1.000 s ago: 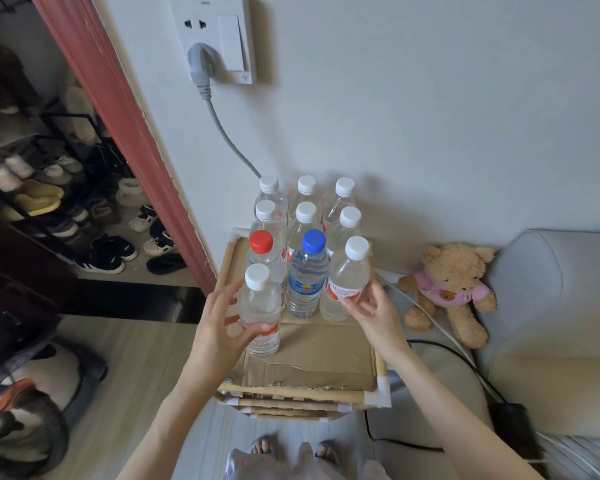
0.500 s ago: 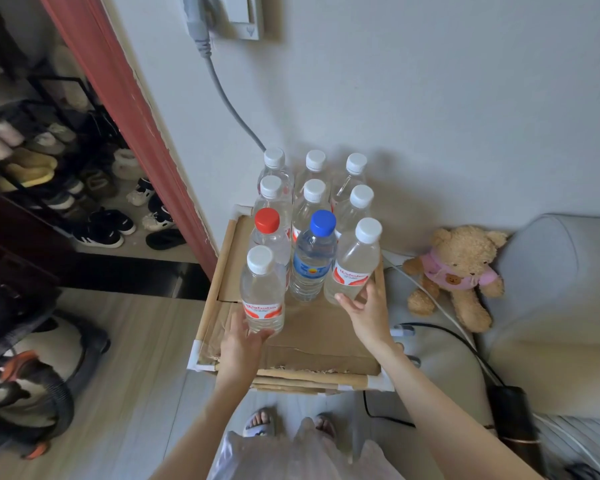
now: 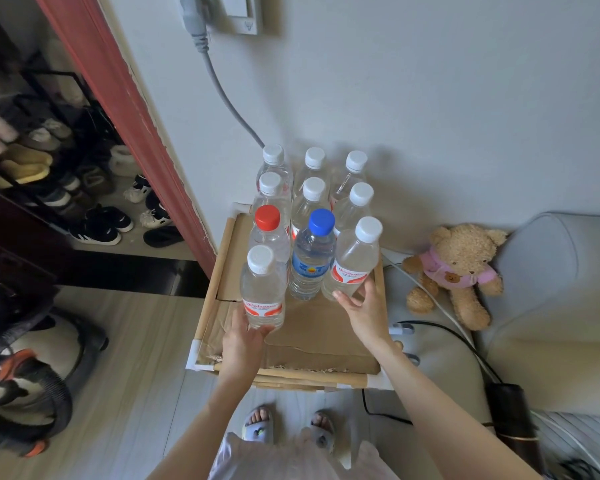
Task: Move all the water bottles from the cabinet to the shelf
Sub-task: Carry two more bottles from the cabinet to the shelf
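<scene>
Standing upright on a small bamboo-framed shelf topped with brown cardboard (image 3: pixel 326 344), ten clear plastic water bottles occupy the centre of the frame, against a pale wall. Six white-capped bottles form the two back rows nearest the wall (image 3: pixel 314 188). In front of them stand a clear bottle with a red cap (image 3: pixel 269 233), a clear bottle with a blue cap and blue label (image 3: pixel 310 265), and a white-capped bottle with a red-and-white label (image 3: pixel 354 265), the three close together in a row. A further white-capped, red-labelled bottle (image 3: pixel 262 292) stands alone at the lower left of the group, just in front of the red-capped one.

The left hand (image 3: pixel 241 344) holds the base of this front bottle, its grip curled around the bottom. The right hand (image 3: pixel 364 310) touches the lower part of the red-labelled bottle at the right end of the row, thumb and fingers spread to either side of it; whether this grip has clamped on the bottle cannot be told.

A tan teddy bear in a pink top (image 3: pixel 456 271) sits at the right of the frame, against a grey cushioned seat (image 3: pixel 551 306). A grey cable (image 3: pixel 229 105) runs down the wall from a white socket (image 3: pixel 239 12) at the upper edge. Shoes on a dark rack (image 3: pixel 49 174) fill the left of the frame, beyond a red door frame (image 3: pixel 129 109).
</scene>
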`<action>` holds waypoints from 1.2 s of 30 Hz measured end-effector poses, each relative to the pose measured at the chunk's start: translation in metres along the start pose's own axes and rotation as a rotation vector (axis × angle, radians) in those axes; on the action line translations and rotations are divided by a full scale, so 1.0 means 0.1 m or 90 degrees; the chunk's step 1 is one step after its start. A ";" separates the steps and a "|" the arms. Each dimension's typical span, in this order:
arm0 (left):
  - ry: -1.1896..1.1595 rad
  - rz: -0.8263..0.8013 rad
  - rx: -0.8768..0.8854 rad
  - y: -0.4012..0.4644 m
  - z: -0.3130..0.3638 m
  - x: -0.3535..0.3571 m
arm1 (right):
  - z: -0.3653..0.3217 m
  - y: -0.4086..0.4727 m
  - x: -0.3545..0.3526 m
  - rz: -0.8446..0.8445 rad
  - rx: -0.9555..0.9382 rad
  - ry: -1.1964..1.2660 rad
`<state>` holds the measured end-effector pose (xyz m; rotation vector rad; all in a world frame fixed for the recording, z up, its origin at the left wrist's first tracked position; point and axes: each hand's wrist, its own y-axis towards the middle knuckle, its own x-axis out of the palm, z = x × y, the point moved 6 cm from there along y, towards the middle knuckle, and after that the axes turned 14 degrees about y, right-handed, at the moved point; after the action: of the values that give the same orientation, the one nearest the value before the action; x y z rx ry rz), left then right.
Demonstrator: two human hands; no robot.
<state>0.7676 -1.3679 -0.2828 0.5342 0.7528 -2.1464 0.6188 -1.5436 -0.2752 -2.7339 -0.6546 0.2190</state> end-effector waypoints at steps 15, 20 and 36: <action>0.000 0.011 0.055 -0.11 0.03 -0.07 | 0.06 -0.04 -0.01 0.107 -0.040 -0.076; 0.005 -0.008 0.058 -0.09 0.00 -0.08 | 0.08 -0.08 -0.01 0.086 0.019 0.034; 0.131 0.071 0.056 -0.67 0.00 -0.04 | 0.09 -0.47 -0.05 -0.180 -0.004 -0.151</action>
<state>0.7176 -1.3312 -0.2583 0.8348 0.7232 -2.0480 0.5932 -1.5038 -0.2675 -2.6037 -1.0956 0.4777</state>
